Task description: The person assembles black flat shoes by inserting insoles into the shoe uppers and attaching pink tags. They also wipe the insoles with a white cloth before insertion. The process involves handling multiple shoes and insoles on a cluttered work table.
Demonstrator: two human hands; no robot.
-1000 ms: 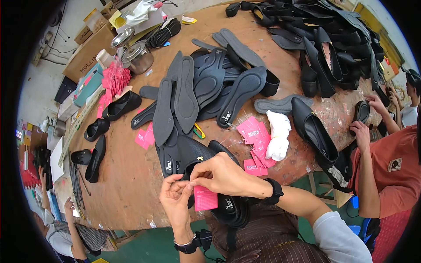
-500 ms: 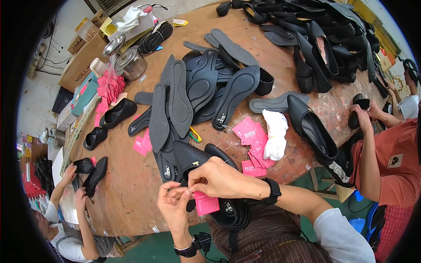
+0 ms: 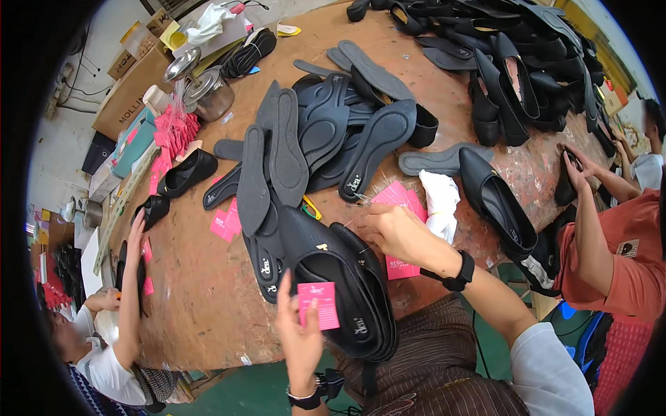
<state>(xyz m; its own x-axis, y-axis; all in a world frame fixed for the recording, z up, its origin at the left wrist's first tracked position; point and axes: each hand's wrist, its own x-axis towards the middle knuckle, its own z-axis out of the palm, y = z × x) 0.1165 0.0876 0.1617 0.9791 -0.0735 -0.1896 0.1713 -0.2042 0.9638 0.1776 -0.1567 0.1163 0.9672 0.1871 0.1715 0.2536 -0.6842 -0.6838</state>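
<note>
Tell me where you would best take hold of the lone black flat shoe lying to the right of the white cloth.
Probably at the heel end of the black flat shoe, on the rim of its opening. It lies upright, pointed toe away from the person, opening facing up, so fingers could come from above and the near side: thumb inside, the rest outside. The white cloth crowds its left.

A crowded workshop is seen from above, centred on a worn wooden table (image 3: 201,291).

The table top is scuffed brown and stained with pale blotches toward its right side, and its near edge is bent by the lens. Beneath that edge a green floor (image 3: 257,392) is visible. At the upper left a pale wall (image 3: 62,145) is hung with dark cables, and cardboard boxes (image 3: 128,104) are stacked against the table's far corner. Even daylight falls across the whole scene, with no hard shadows thrown. At the far left edge, small coloured items are hung or shelved, too blurred to be told apart.
</note>
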